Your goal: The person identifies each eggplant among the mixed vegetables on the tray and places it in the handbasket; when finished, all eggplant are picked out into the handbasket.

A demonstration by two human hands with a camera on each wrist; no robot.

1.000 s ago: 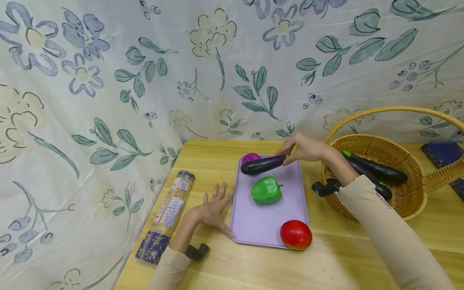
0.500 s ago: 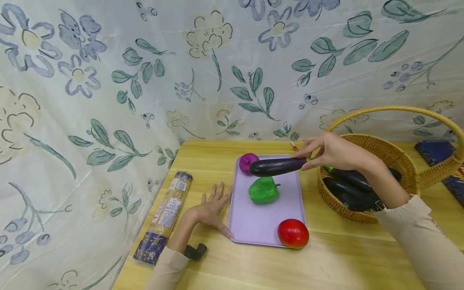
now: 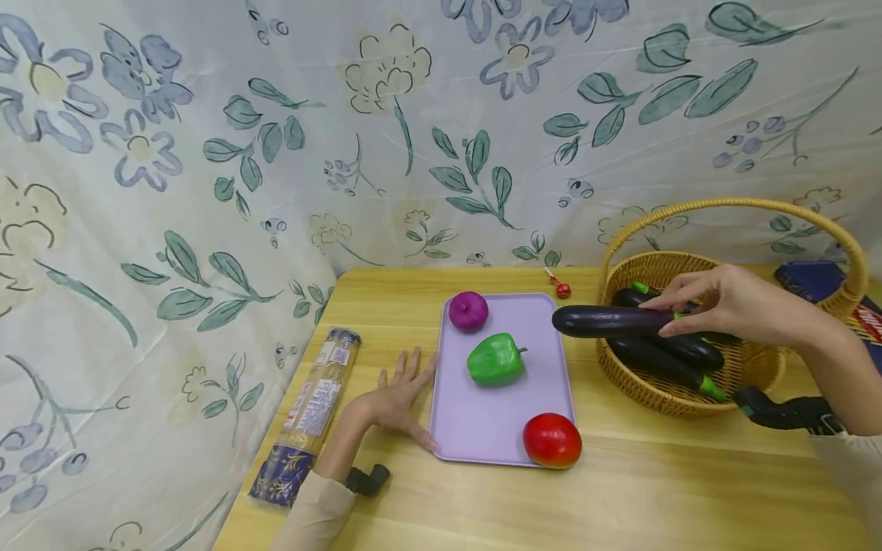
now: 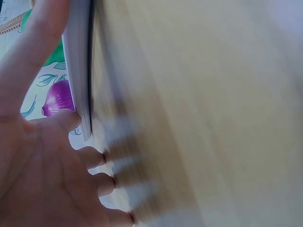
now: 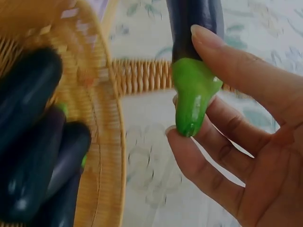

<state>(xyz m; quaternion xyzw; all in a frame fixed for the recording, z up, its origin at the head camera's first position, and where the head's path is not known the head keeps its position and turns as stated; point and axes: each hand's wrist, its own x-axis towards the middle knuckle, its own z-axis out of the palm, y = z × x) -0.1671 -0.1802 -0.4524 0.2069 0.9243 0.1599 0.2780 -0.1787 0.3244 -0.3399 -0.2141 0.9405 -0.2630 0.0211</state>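
My right hand (image 3: pixel 744 310) pinches a dark purple eggplant (image 3: pixel 606 321) near its green stem end and holds it level above the wicker basket (image 3: pixel 775 375). In the right wrist view, thumb and fingers close round the eggplant's green cap (image 5: pixel 191 85). Several other eggplants (image 3: pixel 661 363) lie in the basket below. My left hand (image 3: pixel 396 402) is spread flat on the table, thumb and forefinger against the left edge of the lilac tray (image 3: pixel 482 428). On the tray are a purple onion (image 3: pixel 468 311), a green bell pepper (image 3: pixel 496 360) and a red, mango-like fruit (image 3: pixel 552 441).
A pack of dry noodles (image 3: pixel 313 413) lies left of my left hand. A red lollipop (image 3: pixel 561 289) sits behind the tray. Dark blue packaging (image 3: pixel 809 279) lies behind and right of the basket, whose tall handle (image 3: pixel 730 203) arches up. Floral cloth (image 3: pixel 386 153) hangs behind the table.
My right hand has carried the eggplant rightward from over the tray to above the basket. The left hand keeps its place at the tray, and the view has shifted slightly.
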